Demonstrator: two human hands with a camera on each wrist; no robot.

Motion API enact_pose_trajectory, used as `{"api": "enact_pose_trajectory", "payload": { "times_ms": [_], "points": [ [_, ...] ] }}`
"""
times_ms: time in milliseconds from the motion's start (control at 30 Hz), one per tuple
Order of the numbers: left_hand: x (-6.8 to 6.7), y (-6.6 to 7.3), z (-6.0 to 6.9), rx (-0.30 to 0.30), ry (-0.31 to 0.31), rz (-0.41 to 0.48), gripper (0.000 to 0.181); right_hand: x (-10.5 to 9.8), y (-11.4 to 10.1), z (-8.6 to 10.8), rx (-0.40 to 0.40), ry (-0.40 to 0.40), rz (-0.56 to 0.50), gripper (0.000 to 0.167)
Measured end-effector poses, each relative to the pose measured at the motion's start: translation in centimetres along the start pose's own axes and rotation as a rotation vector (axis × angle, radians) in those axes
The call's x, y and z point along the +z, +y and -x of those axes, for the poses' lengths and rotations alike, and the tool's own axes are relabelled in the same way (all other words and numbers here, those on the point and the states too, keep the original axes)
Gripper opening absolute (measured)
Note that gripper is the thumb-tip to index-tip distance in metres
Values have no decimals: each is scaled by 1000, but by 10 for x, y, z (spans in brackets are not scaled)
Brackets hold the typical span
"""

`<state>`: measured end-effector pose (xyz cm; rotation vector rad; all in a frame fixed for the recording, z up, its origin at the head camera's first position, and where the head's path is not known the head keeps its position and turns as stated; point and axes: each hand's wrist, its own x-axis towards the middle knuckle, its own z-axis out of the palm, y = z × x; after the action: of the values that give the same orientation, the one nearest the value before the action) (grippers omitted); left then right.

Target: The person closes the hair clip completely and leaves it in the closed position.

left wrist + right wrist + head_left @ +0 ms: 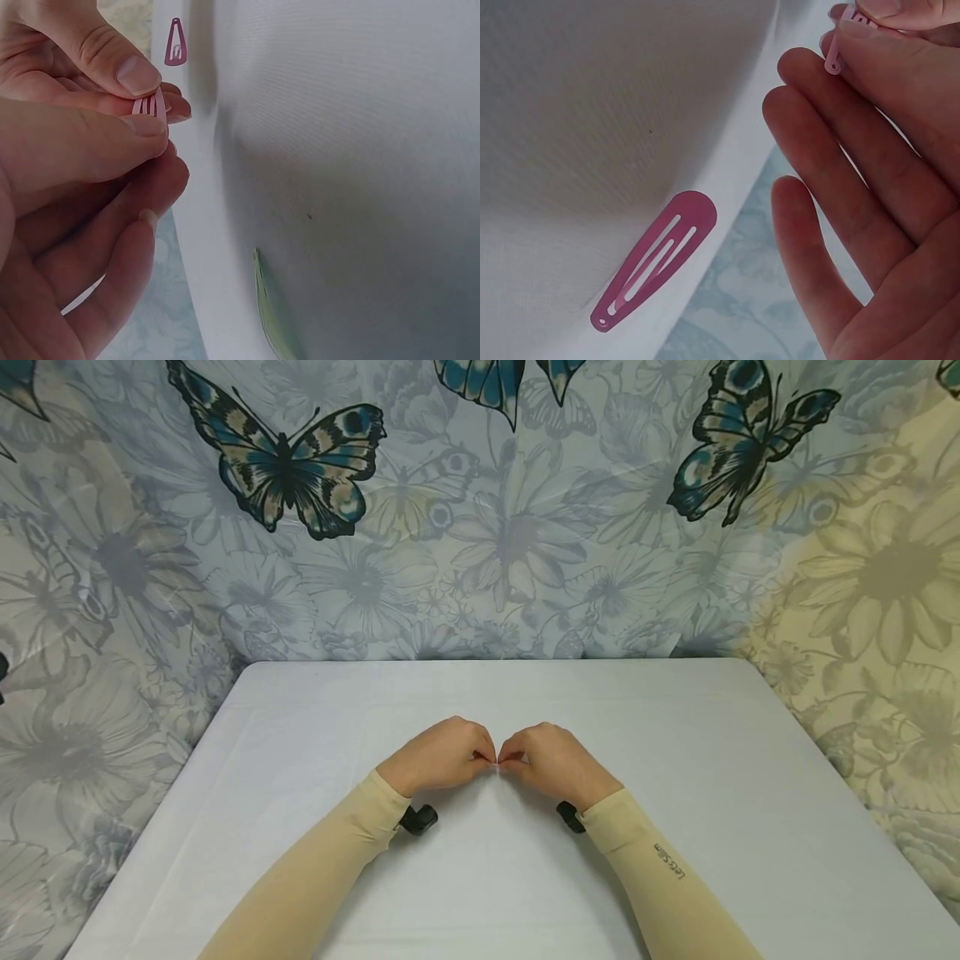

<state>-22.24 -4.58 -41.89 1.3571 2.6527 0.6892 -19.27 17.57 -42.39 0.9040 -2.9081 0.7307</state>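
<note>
In the head view, my left hand (441, 755) and right hand (557, 763) meet fingertip to fingertip over the white table. Between them is a small light pink snap hair clip (161, 106), mostly covered by the fingers. The left thumb and fingers pinch one part, with the right thumb just beside them on the other. In the right wrist view, the clip's narrow holed end (835, 52) sticks out by the right thumb, while the other right fingers extend loosely. A darker pink snap hair clip (690, 208) lies on the table under that wrist.
The left wrist view shows a dark pink snap clip (176, 62) on the table (495, 893), and a slim green object (271, 311), cut off by the frame. A butterfly-and-flower cloth (510, 577) hangs around the table's back and sides.
</note>
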Motion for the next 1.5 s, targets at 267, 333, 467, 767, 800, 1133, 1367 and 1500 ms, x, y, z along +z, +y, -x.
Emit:
{"api": "enact_pose_trajectory", "payload": {
  "times_ms": [267, 333, 467, 767, 800, 1133, 1367, 1500],
  "points": [
    [-2, 0, 0, -45, 18, 6, 9, 3, 2, -1, -9, -2, 17, 7],
    [-2, 1, 0, -42, 23, 5, 8, 4, 3, 0, -7, -3, 17, 8],
    [1, 2, -2, -43, 25, -3, 6, 5, 2, 0, 0, -5, 22, 8],
    [7, 3, -3, -97, 6, -17, 9, 4, 1, -1, 46, -25, 26, 9],
    [8, 3, -3, -103, 5, -18, 9, 4, 1, -1, 48, -27, 26, 9],
    [15, -2, -5, -141, 16, -42, 10, 4, 3, -1, 38, -21, 27, 8],
    [17, -2, -5, -173, 39, -31, 10, 2, 6, 0, 65, -22, 28, 10],
    [16, -1, -3, -171, 67, -23, 13, -2, 8, 0, 90, -17, 18, 11]
  ]
}}
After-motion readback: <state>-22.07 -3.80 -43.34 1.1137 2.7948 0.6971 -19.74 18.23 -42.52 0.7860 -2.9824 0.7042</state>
